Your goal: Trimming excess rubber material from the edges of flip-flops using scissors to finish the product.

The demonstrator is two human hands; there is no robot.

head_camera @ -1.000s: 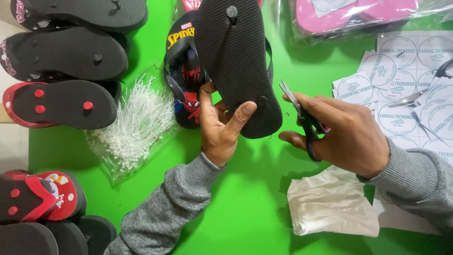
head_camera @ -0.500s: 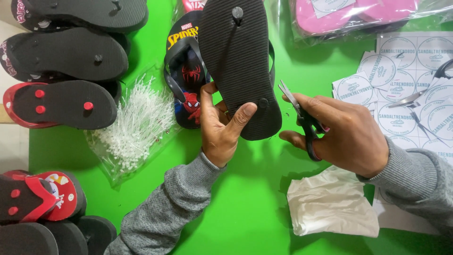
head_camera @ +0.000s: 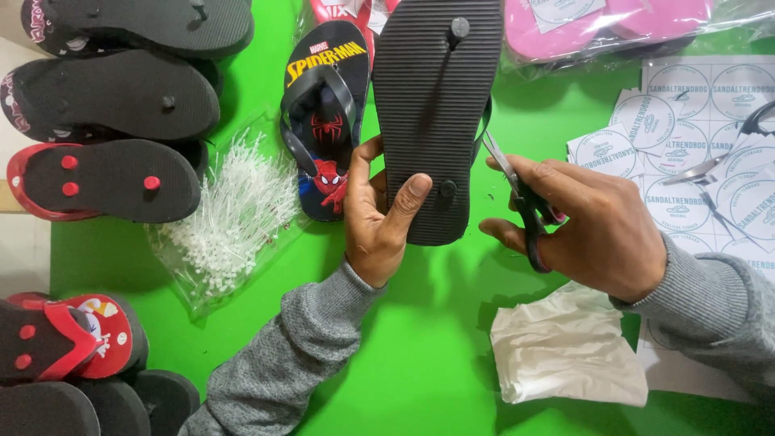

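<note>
black sandal [head_camera: 436, 105] sole-up in left hand [head_camera: 375, 222] grip, scissors [head_camera: 521, 202] just right

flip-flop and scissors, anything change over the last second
Almost nothing. The left hand still grips the upturned black flip-flop by its heel, perhaps nudged slightly up and right. The right hand keeps the scissors at its right edge. Bag of white fasteners and crumpled tissue unmoved.

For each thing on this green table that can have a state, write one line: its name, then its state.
Black flip-flop: sole up, gripped at the heel by the left hand.
Scissors: held in the right hand, tips at the sole's edge.
Printed flip-flop: strap side up.
Bag of white plastic ties: lying flat.
</note>
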